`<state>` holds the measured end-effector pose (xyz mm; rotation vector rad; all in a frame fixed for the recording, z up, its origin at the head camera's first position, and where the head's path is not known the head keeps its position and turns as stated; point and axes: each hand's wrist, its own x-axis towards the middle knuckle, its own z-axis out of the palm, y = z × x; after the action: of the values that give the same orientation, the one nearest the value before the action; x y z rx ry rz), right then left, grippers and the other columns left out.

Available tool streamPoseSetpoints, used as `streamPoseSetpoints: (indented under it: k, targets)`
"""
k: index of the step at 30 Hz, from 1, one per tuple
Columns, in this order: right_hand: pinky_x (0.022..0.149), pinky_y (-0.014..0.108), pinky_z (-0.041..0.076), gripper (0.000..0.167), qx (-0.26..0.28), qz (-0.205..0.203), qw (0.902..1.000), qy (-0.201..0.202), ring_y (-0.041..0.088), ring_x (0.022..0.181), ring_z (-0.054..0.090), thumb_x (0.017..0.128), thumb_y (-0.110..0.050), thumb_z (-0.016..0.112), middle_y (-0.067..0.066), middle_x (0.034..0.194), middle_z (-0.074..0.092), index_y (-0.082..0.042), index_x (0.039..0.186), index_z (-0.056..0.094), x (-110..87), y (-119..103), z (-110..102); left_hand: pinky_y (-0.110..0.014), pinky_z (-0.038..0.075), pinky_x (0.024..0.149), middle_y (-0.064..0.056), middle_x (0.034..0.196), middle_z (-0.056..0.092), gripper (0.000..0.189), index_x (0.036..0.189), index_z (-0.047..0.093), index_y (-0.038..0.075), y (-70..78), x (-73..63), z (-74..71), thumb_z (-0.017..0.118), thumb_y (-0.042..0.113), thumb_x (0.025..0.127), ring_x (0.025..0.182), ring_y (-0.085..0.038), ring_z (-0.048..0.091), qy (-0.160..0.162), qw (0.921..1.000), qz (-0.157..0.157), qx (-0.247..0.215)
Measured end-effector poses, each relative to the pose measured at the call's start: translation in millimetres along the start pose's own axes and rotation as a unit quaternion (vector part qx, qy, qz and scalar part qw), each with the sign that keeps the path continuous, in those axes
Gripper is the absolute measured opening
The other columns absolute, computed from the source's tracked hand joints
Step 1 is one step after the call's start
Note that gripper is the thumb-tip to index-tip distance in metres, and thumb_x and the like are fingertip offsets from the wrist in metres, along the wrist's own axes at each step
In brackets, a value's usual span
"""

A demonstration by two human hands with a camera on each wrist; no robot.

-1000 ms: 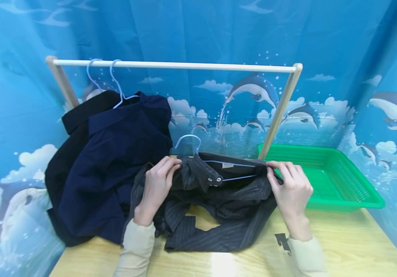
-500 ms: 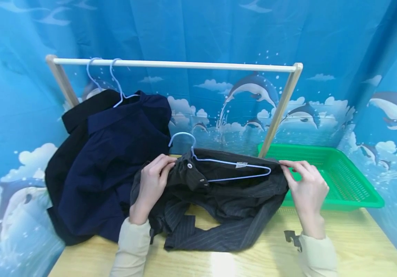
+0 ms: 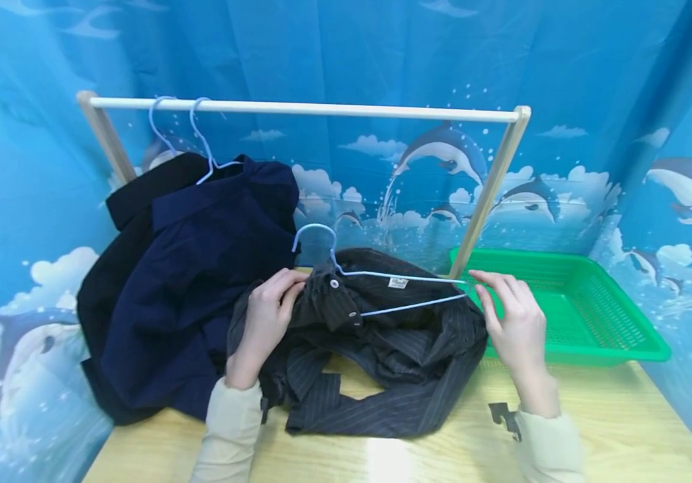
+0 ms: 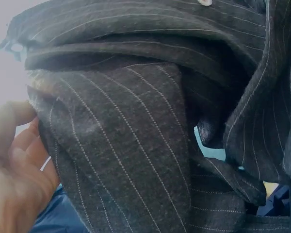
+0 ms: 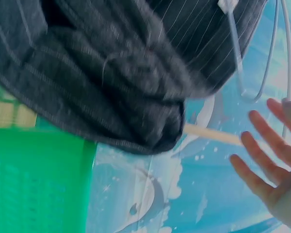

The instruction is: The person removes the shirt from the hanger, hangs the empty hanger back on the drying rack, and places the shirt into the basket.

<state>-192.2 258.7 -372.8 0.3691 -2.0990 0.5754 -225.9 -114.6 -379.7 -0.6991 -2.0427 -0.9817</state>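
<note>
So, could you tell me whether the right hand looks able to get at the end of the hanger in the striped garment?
Probably yes: the right hand is open beside the hanger's bare end, and no striped garment shows between them.

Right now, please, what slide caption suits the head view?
Left hand holds a pinstriped garment; right hand beside its blue hanger.

White glare on the tabletop [image 3: 389, 457]
</note>
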Motion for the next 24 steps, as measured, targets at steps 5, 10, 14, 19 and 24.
streamPoseSetpoints:
  k: [5, 10, 14, 19, 24]
  targets:
    - [0.084, 0.045, 0.048, 0.023, 0.046, -0.064, 0.9969, 0.004, 0.033, 0.1, 0.064, 0.098, -0.021, 0.068, 0.008, 0.105, 0.073, -0.014, 0.118, 0.075, -1.1, -17, 10, -0.039, 0.055, 0.081, -0.006, 0.096, 0.072, 0.008, 0.098, 0.073, 0.006, 3.6, -1.7, 7.4, 0.068, 0.002, 0.095, 0.091, -0.021, 0.071, -0.034, 0.9993, 0.011, -0.013]
    - [0.081, 0.041, 0.048, 0.028, 0.056, -0.141, 0.9884, 0.007, 0.028, 0.088, 0.064, 0.103, -0.034, 0.06, 0.003, 0.092, 0.073, -0.013, 0.112, 0.078, -3.5, -31, 22, -0.039, 0.057, 0.081, -0.006, 0.097, 0.073, 0.008, 0.099, 0.074, 0.006, 8.6, -3.9, 14.7, 0.068, 0.002, 0.094, 0.092, -0.021, 0.071, -0.059, 0.998, 0.013, -0.019]
    - [0.078, 0.044, 0.05, 0.023, 0.049, -0.191, 0.9798, 0.033, 0.026, 0.076, 0.062, 0.098, -0.032, 0.067, 0.0, 0.077, 0.067, -0.013, 0.101, 0.08, -4.9, -39, 28, -0.039, 0.057, 0.08, -0.006, 0.095, 0.073, 0.008, 0.099, 0.074, 0.007, 11.9, -5.0, 19.5, 0.068, 0.003, 0.095, 0.091, -0.021, 0.072, -0.075, 0.9969, 0.009, -0.019]
    - [0.071, 0.044, 0.05, 0.026, 0.037, -0.221, 0.9724, 0.066, 0.026, 0.069, 0.059, 0.096, -0.035, 0.069, -0.001, 0.069, 0.061, -0.013, 0.087, 0.079, -6.4, -45, 31, -0.04, 0.057, 0.081, -0.005, 0.094, 0.073, 0.009, 0.098, 0.075, 0.008, 14.4, -5.3, 22.0, 0.067, 0.003, 0.096, 0.09, -0.022, 0.072, -0.094, 0.9954, -0.007, -0.015]
    - [0.069, 0.043, 0.049, 0.03, 0.028, -0.221, 0.972, 0.074, 0.026, 0.067, 0.058, 0.099, -0.036, 0.066, -0.001, 0.067, 0.06, -0.013, 0.084, 0.078, -6.2, -46, 31, -0.041, 0.057, 0.082, -0.006, 0.094, 0.073, 0.008, 0.097, 0.074, 0.007, 14.8, -5.3, 22.8, 0.067, 0.004, 0.096, 0.092, -0.022, 0.072, -0.102, 0.9946, -0.015, -0.015]
